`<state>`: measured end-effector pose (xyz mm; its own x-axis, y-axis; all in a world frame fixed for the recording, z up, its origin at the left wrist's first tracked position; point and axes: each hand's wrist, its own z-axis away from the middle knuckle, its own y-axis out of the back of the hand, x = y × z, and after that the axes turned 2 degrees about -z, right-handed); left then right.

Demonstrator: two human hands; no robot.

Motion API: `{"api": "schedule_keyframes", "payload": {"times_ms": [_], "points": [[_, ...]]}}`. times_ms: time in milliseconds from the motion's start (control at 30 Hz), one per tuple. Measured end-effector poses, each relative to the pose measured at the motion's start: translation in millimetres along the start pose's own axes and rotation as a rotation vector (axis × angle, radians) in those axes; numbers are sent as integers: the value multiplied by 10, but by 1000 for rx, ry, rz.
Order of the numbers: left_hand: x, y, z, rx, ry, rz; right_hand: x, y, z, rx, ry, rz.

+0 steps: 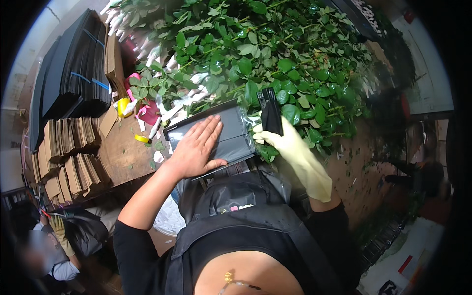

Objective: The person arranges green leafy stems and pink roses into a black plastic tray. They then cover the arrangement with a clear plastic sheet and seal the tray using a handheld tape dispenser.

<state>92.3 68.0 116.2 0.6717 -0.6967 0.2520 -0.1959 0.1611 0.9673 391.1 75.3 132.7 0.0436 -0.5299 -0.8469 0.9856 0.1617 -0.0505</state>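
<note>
My bare left hand lies flat, palm down, on a dark grey sheet with a glossy plastic surface. A raised black edge runs along the sheet's far side. My right hand, in a pale yellow rubber glove, grips a black stapler just beyond the sheet's right edge. The stapler's head points away from me, over rose leaves. Long leafy rose stems are heaped across the bench behind both hands. White sleeves cover what look like flower heads at the left of the heap.
Stacks of dark cardboard sheets and folded brown cardboard pieces stand at left. A yellow tape roll and pink objects lie on the wooden bench. A co-worker with gloves is at lower left. Leaves litter the floor.
</note>
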Motion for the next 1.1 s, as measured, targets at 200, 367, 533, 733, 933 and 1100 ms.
{"api": "schedule_keyframes", "payload": {"times_ms": [200,367,533,733,933,1100], "points": [[49,-86,95,-52,31,-60,-828,-119,582,-231,-240,1282],[40,-102,57,-17,-1,-52,-633,-221,568,-166,-223,1446],[23,-137,96,8,10,-65,-674,-224,540,-110,-189,1467],[23,-150,94,40,-12,-55,-628,-281,542,-157,-144,1412],[11,-165,67,46,-25,-61,-245,-164,423,-88,-76,1276],[16,-157,101,53,-10,66,-710,-238,505,-124,-245,1295]]}}
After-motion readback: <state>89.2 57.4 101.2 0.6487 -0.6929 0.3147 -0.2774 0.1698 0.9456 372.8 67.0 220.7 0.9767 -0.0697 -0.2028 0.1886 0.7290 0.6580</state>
